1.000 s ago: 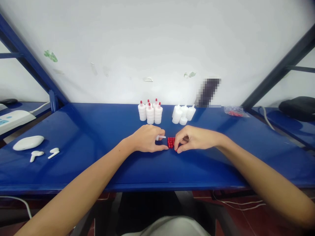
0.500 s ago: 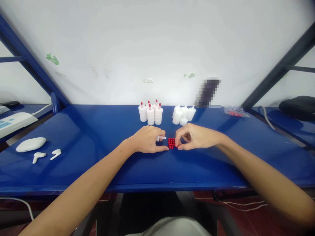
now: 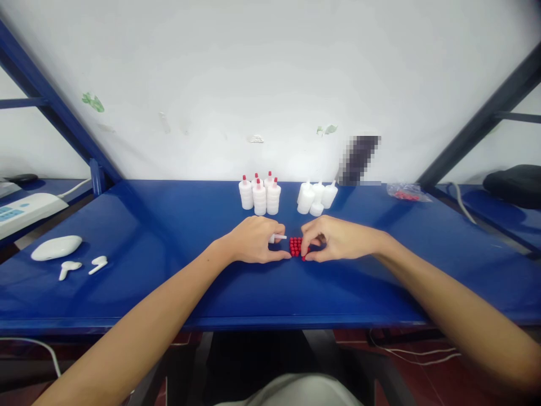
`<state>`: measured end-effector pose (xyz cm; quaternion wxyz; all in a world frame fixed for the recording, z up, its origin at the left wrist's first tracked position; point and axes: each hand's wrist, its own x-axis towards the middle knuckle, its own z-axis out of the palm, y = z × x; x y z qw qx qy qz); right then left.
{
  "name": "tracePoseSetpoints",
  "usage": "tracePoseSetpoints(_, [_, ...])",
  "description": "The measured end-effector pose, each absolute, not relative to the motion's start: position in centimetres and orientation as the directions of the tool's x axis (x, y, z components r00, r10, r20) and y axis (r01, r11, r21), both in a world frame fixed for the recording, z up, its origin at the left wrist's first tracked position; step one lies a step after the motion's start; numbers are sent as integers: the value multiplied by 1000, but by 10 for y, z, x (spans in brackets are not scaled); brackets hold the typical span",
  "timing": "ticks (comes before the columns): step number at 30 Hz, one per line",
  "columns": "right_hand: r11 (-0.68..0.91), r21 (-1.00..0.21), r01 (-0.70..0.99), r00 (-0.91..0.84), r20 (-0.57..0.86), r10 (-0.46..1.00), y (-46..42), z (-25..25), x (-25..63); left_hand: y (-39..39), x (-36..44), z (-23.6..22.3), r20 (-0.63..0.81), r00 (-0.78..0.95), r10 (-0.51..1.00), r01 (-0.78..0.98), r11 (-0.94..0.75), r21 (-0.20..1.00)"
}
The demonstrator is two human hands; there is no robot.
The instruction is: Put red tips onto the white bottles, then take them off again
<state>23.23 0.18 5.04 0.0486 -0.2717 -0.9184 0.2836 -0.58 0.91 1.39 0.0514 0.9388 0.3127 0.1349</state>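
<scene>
A small pile of red caps [image 3: 296, 246] lies on the blue table [image 3: 169, 237] between my hands. My left hand [image 3: 253, 239] rests on the table just left of the pile, its fingers closed around a small white bottle whose thin nozzle [image 3: 279, 237] sticks out to the right. My right hand [image 3: 332, 238] sits on the right side of the pile, thumb and fingers pinched at its edge on a red cap.
Behind the hands stand several white bottles with red caps [image 3: 260, 194] and several uncapped white bottles [image 3: 315, 197]. A plastic bag of red caps [image 3: 406, 193] lies at the back right. An earbud case [image 3: 57, 247] and two earbuds [image 3: 84, 266] lie at the left.
My right hand's fingers lifted slightly off the pile, then came back down pinched at its right edge. My left hand has stayed put.
</scene>
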Motion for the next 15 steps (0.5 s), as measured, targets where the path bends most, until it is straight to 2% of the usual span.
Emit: tracePoseSetpoints(15, [649, -526, 549, -788, -67, 612, 3, 43, 232, 9, -6, 14, 205, 772, 601, 577, -799, 169])
